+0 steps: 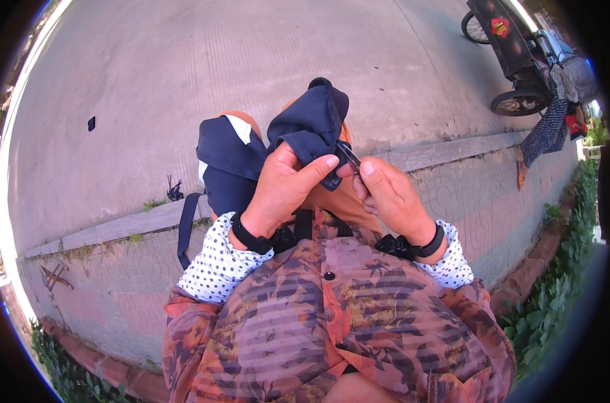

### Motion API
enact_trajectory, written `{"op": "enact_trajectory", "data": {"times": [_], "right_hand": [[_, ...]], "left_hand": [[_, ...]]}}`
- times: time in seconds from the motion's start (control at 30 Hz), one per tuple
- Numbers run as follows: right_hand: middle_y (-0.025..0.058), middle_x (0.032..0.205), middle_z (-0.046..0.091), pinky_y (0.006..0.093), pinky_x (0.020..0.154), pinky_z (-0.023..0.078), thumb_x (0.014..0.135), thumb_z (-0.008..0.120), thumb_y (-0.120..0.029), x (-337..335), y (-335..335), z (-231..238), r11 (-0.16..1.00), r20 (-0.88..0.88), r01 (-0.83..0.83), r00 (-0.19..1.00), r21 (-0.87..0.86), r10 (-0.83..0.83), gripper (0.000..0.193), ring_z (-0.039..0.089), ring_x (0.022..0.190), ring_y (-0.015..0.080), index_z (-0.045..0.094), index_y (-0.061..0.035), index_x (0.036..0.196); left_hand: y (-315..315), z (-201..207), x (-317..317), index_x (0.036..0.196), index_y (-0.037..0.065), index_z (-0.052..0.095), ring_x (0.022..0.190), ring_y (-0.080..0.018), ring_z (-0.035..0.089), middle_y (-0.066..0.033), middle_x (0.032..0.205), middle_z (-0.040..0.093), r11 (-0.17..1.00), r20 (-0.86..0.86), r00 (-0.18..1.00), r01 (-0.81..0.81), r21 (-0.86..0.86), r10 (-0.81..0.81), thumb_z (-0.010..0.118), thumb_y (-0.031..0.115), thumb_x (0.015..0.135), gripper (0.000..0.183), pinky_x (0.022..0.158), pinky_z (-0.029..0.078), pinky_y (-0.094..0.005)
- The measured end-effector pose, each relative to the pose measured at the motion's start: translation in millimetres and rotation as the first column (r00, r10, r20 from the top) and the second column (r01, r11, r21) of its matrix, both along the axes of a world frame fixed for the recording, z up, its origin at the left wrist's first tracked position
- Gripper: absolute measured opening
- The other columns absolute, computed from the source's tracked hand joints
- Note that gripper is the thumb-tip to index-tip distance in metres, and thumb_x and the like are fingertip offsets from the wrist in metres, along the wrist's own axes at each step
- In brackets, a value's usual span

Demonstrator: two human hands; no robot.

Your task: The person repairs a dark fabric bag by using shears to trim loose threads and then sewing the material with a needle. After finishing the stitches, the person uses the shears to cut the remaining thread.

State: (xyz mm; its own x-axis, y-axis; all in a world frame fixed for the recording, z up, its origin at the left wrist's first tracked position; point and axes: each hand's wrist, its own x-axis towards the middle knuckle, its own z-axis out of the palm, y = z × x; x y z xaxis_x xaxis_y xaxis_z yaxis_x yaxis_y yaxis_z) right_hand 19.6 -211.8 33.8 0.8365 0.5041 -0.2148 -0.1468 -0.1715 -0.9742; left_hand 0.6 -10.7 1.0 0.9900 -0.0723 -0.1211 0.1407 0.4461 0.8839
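Across my lap lies a navy cloth garment [231, 151] with a white piece showing at its edge. A bunched part of the navy cloth [309, 115] is raised over my knees, and my left hand [283, 185] is closed on its near edge, thumb on top. My right hand [395, 198] pinches small metal thread snips [350, 158] between thumb and fingers. Their two thin blades point up and left, touching or just over the cloth beside my left thumb. The exact spot under the tips is hidden in the folds.
A dark strap [186, 232] hangs at my left. Black scraps [175, 189] lie by the kerb [127, 223], and a small black object [91, 123] lies on the pavement. At the far right, a person's leg [545, 138] shows by a cart [509, 50]. A hedge [567, 295] runs along the right.
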Motion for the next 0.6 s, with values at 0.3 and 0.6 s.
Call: {"op": "enact_trajectory", "data": {"times": [0.3,0.6], "right_hand": [[-0.0022,0.077,0.051,0.0242,0.066,0.041,0.109,0.041,-0.029,-8,2,-8,0.998,0.032,0.032,0.999,0.056,-0.034,0.037,0.047,0.071,0.0074,0.064,0.0009,0.109],[-0.0038,0.078,0.047,0.021,0.056,0.032,0.11,0.04,-0.031,-1,-2,-5,0.899,-0.174,0.215,0.972,0.381,-0.159,0.038,0.035,0.062,0.0028,0.062,0.0003,0.113]], "left_hand": [[0,1,-2,0.103,0.003,0.065,0.087,-0.0081,0.064,-0.0036,0.096,0.072,0.999,-0.004,0.999,0.041,0.015,-0.041,0.067,0.007,0.097,0.008,0.079,0.052,-0.0233],[1,-6,-4,0.107,0.003,0.067,0.093,-0.0069,0.062,0.0002,0.101,0.07,0.994,-0.021,1.0,-0.002,0.109,0.004,0.069,0.008,0.095,0.013,0.083,0.051,-0.0238]]}}
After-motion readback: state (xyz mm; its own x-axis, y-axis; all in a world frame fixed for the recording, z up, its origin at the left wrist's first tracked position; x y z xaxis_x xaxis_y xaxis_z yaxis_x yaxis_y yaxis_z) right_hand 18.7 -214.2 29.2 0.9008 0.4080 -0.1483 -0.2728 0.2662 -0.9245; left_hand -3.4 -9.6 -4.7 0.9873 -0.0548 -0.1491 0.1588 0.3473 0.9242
